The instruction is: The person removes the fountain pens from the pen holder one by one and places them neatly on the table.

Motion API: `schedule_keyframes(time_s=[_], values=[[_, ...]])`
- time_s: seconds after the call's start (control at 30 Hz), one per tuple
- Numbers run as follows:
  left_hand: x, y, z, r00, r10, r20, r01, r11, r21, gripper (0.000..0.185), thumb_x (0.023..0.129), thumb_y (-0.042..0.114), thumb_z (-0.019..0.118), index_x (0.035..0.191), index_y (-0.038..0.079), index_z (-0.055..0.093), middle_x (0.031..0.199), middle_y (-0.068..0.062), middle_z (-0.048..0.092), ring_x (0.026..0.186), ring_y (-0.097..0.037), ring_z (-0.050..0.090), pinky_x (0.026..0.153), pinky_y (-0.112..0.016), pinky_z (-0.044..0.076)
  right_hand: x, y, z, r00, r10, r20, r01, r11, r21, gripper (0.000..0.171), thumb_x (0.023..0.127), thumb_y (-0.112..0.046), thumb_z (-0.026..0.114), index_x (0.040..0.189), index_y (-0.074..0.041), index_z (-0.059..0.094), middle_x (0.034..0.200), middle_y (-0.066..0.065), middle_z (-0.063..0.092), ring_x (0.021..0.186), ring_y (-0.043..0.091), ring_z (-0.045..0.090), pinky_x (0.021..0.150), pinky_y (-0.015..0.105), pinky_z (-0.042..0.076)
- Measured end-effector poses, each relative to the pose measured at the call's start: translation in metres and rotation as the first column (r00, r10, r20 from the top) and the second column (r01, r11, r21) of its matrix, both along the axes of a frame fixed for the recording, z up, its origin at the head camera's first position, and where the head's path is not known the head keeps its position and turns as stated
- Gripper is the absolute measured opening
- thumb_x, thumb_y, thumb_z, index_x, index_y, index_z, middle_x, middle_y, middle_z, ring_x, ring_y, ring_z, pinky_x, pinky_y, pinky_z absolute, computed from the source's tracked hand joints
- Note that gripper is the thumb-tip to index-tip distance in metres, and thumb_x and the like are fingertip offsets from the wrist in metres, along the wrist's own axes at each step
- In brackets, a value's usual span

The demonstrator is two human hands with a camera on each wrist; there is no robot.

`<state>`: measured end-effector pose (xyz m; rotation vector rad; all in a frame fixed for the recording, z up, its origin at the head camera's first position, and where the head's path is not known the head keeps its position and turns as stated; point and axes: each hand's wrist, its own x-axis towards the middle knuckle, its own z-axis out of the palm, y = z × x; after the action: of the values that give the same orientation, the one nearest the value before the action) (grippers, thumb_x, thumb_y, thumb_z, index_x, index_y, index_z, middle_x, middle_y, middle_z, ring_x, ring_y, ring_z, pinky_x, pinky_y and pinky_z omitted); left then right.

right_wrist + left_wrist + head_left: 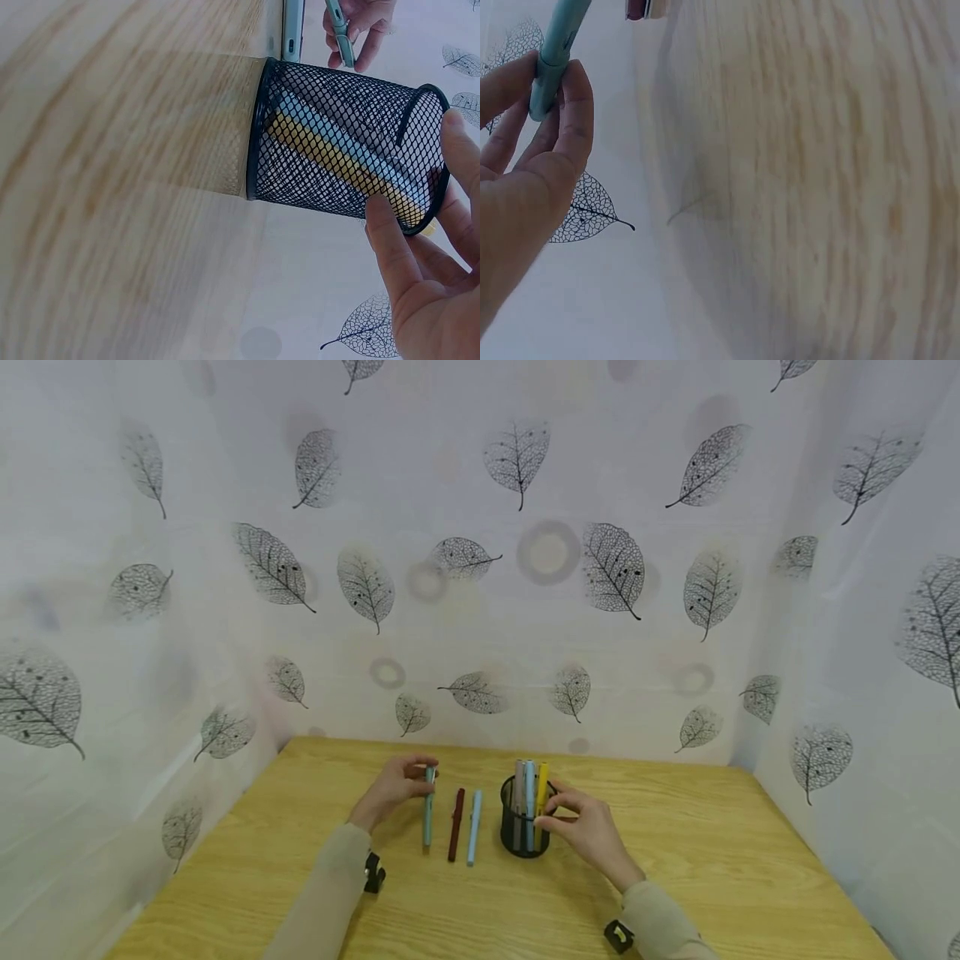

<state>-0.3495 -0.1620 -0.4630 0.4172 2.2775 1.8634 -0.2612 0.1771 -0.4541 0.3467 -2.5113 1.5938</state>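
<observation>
The left hand point(393, 789) pinches the far end of a teal pen point(429, 807), its long axis running toward the person along the table point(712, 860). The right hand point(588, 828) grips the rim of the black mesh pen holder point(522, 839), just right of the pens.

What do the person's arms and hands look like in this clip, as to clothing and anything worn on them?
Both hands are bare, with no gloves. The left hand and right hand come out of long beige sleeves that reach the wrists. A small black device is strapped at the left wrist; the one at the right wrist bears a yellow mark.
</observation>
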Motion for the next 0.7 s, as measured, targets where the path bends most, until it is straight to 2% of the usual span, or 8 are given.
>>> schedule_keyframes(time_s=[0.17, 0.33, 0.53, 0.7], values=[[0.0004, 0.0012, -0.0023, 1.0, -0.023, 0.0, 0.023, 1.0, -0.021, 0.053, 0.088, -0.01, 0.062, 0.138, -0.008, 0.045, 0.129, -0.036, 0.053, 0.117, -0.049, 0.055, 0.089, -0.038, 0.057, -0.001, -0.0002, -0.0014, 1.0, 0.0, -0.009, 0.0, 1.0, 0.002, 0.014, 0.079, -0.017, 0.081, 0.081, -0.013, 0.068, 0.146, 0.013, 0.05, 0.127, 0.036, 0.055, 0.081, 0.026, 0.059], [0.0003, 0.0024, -0.0059, 0.999, -0.026, 0.033, 0.027, 0.999, -0.039, 0.054, 0.088, -0.01, 0.063, 0.139, -0.006, 0.045, 0.129, -0.033, 0.054, 0.115, -0.043, 0.058, 0.088, -0.038, 0.058, -0.0006, -0.0009, -0.0021, 1.0, 0.003, -0.002, -0.003, 1.0, 0.0, 0.014, 0.079, -0.016, 0.081, 0.081, -0.013, 0.068, 0.146, 0.013, 0.051, 0.126, 0.036, 0.056, 0.08, 0.025, 0.059], [0.0024, 0.0026, -0.0068, 0.999, -0.043, 0.022, 0.045, 0.992, -0.114, 0.053, 0.087, -0.004, 0.066, 0.137, -0.004, 0.048, 0.13, -0.031, 0.055, 0.105, -0.032, 0.065, 0.085, -0.041, 0.058, 0.0004, -0.0011, -0.0001, 1.0, -0.002, 0.001, 0.002, 1.0, -0.003, 0.014, 0.079, -0.015, 0.081, 0.081, -0.013, 0.068, 0.146, 0.012, 0.051, 0.126, 0.036, 0.056, 0.081, 0.025, 0.059], [0.0012, 0.0036, -0.0075, 0.998, -0.06, 0.022, 0.062, 0.983, -0.17, 0.056, 0.085, -0.003, 0.069, 0.137, -0.006, 0.048, 0.122, -0.029, 0.06, 0.098, -0.026, 0.066, 0.086, -0.04, 0.058, 0.0007, -0.0005, 0.0013, 1.0, -0.003, -0.001, 0.003, 1.0, 0.003, 0.014, 0.079, -0.017, 0.081, 0.08, -0.013, 0.068, 0.146, 0.013, 0.051, 0.126, 0.036, 0.056, 0.08, 0.026, 0.059]])
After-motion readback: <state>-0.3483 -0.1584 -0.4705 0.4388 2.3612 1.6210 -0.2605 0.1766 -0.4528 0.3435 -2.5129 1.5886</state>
